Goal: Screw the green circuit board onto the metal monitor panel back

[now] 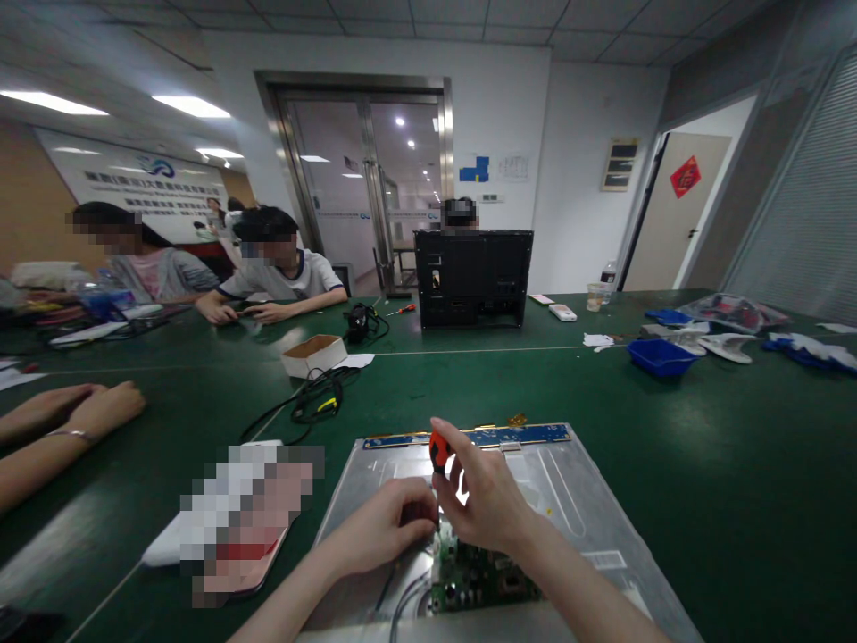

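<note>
My right hand (492,500) is closed around a screwdriver (438,451) with a red and black handle, held upright with the forefinger over its top. Its tip points down at the upper left corner of a green circuit board (478,580). Beside the shaft, my left hand (402,522) has thumb and fingers pinched together at the board's edge; what they grip is hidden. The board lies on a silver metal display panel (582,500), which has a narrow blue circuit strip (536,436) along its far edge. Dark cables (402,607) run at the board's left.
Left of the panel lie a phone (268,554) and a white object (167,540), both partly blurred. Beyond are black cables (314,402), an open box (313,355), a black monitor housing (472,279) and a blue tray (661,357). Another person's hands (107,411) rest at left.
</note>
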The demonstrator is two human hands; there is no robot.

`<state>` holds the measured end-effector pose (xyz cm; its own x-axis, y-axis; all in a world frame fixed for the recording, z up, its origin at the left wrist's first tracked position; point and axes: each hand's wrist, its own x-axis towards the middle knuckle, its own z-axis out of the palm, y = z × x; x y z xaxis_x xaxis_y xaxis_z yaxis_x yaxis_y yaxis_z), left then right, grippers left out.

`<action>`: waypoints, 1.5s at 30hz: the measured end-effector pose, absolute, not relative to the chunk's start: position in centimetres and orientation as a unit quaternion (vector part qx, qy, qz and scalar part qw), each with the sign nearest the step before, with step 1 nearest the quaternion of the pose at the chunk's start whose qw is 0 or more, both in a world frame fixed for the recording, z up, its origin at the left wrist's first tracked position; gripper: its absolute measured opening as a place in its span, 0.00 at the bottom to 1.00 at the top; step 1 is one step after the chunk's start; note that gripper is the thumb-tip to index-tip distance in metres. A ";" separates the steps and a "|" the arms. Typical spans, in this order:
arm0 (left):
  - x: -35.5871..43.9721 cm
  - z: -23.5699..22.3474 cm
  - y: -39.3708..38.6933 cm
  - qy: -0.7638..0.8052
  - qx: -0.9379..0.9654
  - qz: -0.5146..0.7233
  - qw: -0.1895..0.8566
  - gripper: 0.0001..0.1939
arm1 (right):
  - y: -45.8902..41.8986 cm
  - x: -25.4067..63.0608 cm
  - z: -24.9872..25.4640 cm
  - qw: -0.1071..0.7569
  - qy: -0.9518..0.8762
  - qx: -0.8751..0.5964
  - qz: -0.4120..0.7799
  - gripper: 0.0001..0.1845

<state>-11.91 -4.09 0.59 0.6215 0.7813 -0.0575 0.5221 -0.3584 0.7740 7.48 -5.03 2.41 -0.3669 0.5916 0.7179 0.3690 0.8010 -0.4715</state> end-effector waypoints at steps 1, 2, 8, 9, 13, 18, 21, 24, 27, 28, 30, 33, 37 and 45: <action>-11.9 0.6 -4.1 0.403 0.809 0.162 0.397 0.08 | -5.0 7.5 2.4 0.481 -0.819 -0.292 0.114 0.37; -11.9 0.7 -4.1 0.403 0.809 0.162 0.396 0.07 | -5.0 7.4 2.4 0.483 -0.819 -0.291 0.112 0.37; -11.8 0.9 -4.2 0.408 0.802 0.169 0.402 0.06 | -4.9 7.4 2.4 0.498 -0.815 -0.281 0.092 0.36; -11.7 0.9 -4.1 0.406 0.802 0.168 0.405 0.05 | -4.9 7.4 2.3 0.499 -0.815 -0.281 0.090 0.36; -11.7 0.9 -4.1 0.401 0.801 0.163 0.414 0.05 | -4.8 7.4 2.4 0.494 -0.817 -0.284 0.091 0.36; -11.9 0.6 -3.9 0.401 0.801 0.167 0.411 0.06 | -5.1 7.6 2.6 0.483 -0.822 -0.286 0.098 0.38; -12.0 0.4 -3.9 0.402 0.803 0.165 0.409 0.07 | -5.1 7.6 2.5 0.481 -0.821 -0.287 0.107 0.38; -12.0 0.4 -4.0 0.402 0.805 0.165 0.405 0.08 | -4.9 7.6 2.4 0.477 -0.822 -0.291 0.113 0.38; -12.0 0.5 -4.1 0.403 0.807 0.165 0.399 0.08 | -4.8 7.6 2.3 0.473 -0.822 -0.296 0.112 0.38; -11.9 0.5 -4.1 0.405 0.807 0.164 0.397 0.08 | -4.8 7.6 2.3 0.473 -0.822 -0.297 0.110 0.38; -11.9 0.7 -4.2 0.409 0.808 0.161 0.393 0.07 | -4.8 7.6 2.2 0.475 -0.821 -0.297 0.109 0.38; -11.9 0.9 -4.2 0.412 0.807 0.159 0.393 0.06 | -4.7 7.5 2.1 0.476 -0.821 -0.297 0.106 0.38; -11.8 1.0 -4.2 0.412 0.805 0.161 0.395 0.06 | -4.7 7.5 2.1 0.486 -0.816 -0.296 0.101 0.36; -11.9 0.5 -4.0 0.406 0.807 0.170 0.394 0.05 | -5.0 7.7 2.6 0.481 -0.822 -0.287 0.100 0.37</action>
